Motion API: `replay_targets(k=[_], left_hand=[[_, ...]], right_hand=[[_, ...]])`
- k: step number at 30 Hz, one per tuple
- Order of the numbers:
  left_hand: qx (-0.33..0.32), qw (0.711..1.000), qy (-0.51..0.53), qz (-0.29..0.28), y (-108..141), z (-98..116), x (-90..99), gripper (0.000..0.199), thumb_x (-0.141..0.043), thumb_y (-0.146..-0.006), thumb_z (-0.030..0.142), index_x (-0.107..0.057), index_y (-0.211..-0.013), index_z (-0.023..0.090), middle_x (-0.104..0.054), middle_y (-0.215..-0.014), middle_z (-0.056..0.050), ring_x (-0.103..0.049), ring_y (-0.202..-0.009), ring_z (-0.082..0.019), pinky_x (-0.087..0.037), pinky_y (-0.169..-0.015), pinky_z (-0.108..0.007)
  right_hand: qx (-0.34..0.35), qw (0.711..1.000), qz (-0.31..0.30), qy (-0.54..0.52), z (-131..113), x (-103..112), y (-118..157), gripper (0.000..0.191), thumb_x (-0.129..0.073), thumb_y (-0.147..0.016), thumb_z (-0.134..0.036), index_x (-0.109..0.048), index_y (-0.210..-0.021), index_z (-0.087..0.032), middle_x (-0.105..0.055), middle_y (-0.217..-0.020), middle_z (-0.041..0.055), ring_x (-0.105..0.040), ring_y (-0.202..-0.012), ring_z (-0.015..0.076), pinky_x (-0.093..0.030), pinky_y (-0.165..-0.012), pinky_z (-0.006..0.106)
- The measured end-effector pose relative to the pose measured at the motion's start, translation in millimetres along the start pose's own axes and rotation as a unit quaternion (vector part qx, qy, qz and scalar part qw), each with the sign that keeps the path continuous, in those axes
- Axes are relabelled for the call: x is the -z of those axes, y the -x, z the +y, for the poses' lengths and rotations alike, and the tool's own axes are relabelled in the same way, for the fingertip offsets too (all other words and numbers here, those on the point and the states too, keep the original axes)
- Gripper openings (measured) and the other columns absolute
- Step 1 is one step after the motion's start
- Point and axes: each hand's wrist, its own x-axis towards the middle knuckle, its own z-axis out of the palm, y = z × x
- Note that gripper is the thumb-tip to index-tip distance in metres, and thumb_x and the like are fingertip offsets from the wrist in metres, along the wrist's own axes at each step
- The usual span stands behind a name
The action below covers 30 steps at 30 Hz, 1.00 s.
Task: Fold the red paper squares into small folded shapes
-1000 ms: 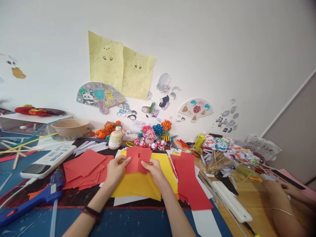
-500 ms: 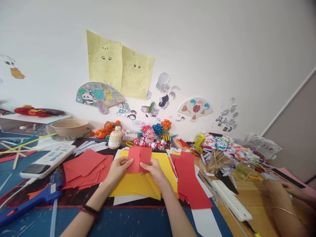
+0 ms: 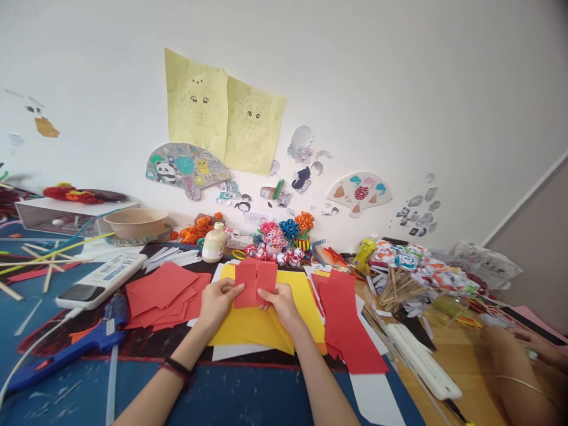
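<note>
Both hands hold a red paper piece with a narrow vertical gap down its middle. My left hand pinches its left part, thumb on the front. Its right part is gripped by my right hand, thumb near the gap and fingers partly hidden behind. Beneath the hands lie yellow sheets over white paper. A pile of red paper squares is left of my left hand, and longer red strips lie to the right.
A blue glue gun and white power strip lie left. A glue bottle and paper flowers stand behind. At right are bundled sticks, a white tool and another person's arm.
The view has shifted slightly, so most things appear a little further right. Both hands still hold the red paper piece in nearly the same pose.
</note>
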Motion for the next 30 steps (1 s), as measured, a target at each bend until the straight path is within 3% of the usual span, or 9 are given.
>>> replay_targets(k=[12, 17, 23, 25, 30], left_hand=[[0.01, 1.0, 0.018, 0.01, -0.8, -0.8, 0.4, 0.044, -0.07, -0.058, 0.056, -0.067, -0.067, 0.012, -0.066, -0.056, -0.004, -0.056, -0.05, -0.014, -0.036, -0.047, -0.022], [-0.008, 1.0, 0.008, -0.01, -1.0, 5.0, -0.6, 0.041, -0.07, -0.059, 0.053, -0.069, -0.07, 0.013, -0.069, -0.06, -0.005, -0.059, -0.057, -0.018, -0.039, -0.049, -0.023], [-0.009, 0.998, -0.017, -0.067, 0.4, 9.5, -1.1, 0.038, -0.071, -0.058, 0.051, -0.068, -0.067, 0.015, -0.066, -0.055, -0.003, -0.059, -0.055, -0.018, -0.037, -0.049, -0.023], [-0.009, 0.998, -0.011, -0.061, 0.2, 7.5, -0.3, 0.038, -0.07, -0.059, 0.051, -0.068, -0.068, 0.015, -0.066, -0.056, -0.003, -0.058, -0.054, -0.018, -0.037, -0.049, -0.023], [-0.007, 0.999, -0.026, -0.029, -1.4, -3.0, 2.0, 0.037, -0.073, -0.057, 0.051, -0.065, -0.064, 0.015, -0.061, -0.051, 0.0, -0.052, -0.048, -0.013, -0.033, -0.047, -0.021]], right_hand=[[0.004, 0.999, 0.036, -0.011, -0.5, -5.5, -1.2, 0.035, -0.079, -0.06, -0.041, -0.068, -0.069, -0.009, -0.066, -0.056, 0.007, -0.057, -0.042, 0.0151, -0.04, -0.042, 0.025], [0.015, 0.999, 0.038, 0.001, -3.5, -3.0, -0.9, 0.036, -0.078, -0.062, -0.043, -0.066, -0.07, -0.01, -0.065, -0.054, 0.005, -0.053, -0.04, 0.0133, -0.034, -0.039, 0.023], [0.015, 0.999, -0.029, 0.006, -12.5, 2.1, 3.3, 0.034, -0.078, -0.063, -0.04, -0.068, -0.075, -0.01, -0.067, -0.059, 0.0051, -0.058, -0.049, 0.0146, -0.042, -0.049, 0.025], [0.003, 0.999, -0.044, 0.017, -12.4, 3.3, 3.7, 0.033, -0.078, -0.063, -0.04, -0.069, -0.071, -0.01, -0.067, -0.06, 0.0061, -0.057, -0.049, 0.0145, -0.042, -0.049, 0.025], [-0.015, 1.0, -0.013, 0.016, -7.7, 2.3, 1.0, 0.036, -0.08, -0.058, -0.042, -0.068, -0.064, -0.009, -0.067, -0.057, 0.0078, -0.057, -0.046, 0.015, -0.041, -0.046, 0.025]])
